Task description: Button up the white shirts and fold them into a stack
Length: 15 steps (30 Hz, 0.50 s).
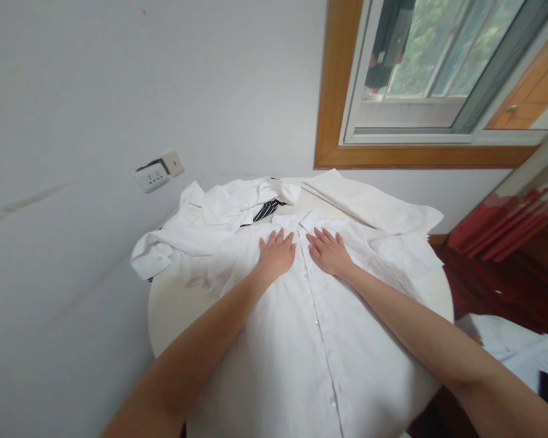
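Note:
A white button-up shirt (296,340) lies spread front side up on a round, cream-coloured table (176,310), its collar toward the wall and its lower part reaching toward me. My left hand (277,252) rests flat on the shirt just left of the button line, fingers spread. On the other side of the buttons, my right hand (329,250) lies flat too, fingers apart, below the collar. Neither hand grips anything. Behind the collar at the left is a crumpled white garment (223,201) with a black-and-white striped piece (267,210) showing.
A folded white cloth (374,204) lies at the table's back right. The wall carries a power socket (151,176). A wood-framed window (329,115) is at upper right, with a red and cream curtain (497,219) beside it. White papers or cloth (516,347) sit low at the right.

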Each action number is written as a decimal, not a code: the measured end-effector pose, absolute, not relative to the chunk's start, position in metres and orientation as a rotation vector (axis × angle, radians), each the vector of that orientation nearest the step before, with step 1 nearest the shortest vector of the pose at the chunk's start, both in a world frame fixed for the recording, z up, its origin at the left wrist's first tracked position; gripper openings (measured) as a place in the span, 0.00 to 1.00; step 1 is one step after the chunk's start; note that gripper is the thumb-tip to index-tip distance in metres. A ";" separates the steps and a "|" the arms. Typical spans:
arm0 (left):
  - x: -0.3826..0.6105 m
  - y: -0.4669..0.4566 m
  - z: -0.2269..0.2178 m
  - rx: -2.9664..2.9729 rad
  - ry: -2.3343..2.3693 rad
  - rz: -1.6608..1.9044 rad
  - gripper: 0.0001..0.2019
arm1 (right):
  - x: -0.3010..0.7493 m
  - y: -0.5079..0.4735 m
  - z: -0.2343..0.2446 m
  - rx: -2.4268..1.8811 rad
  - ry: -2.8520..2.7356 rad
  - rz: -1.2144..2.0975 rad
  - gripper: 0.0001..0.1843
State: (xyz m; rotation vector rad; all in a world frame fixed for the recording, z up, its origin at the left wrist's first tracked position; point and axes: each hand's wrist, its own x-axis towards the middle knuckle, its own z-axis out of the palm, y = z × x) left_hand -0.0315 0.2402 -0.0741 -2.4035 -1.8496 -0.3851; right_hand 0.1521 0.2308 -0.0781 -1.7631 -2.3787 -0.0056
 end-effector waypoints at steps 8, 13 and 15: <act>-0.036 0.237 -0.079 -2.415 -1.888 -0.380 0.25 | 0.151 0.228 -0.071 -1.756 -2.366 0.042 0.28; -0.037 0.236 -0.077 -2.421 -1.896 -0.370 0.25 | 0.157 0.225 -0.067 -1.739 -2.381 0.086 0.28; -0.041 0.236 -0.077 -2.445 -1.877 -0.370 0.25 | 0.163 0.226 -0.068 -1.730 -2.404 0.106 0.30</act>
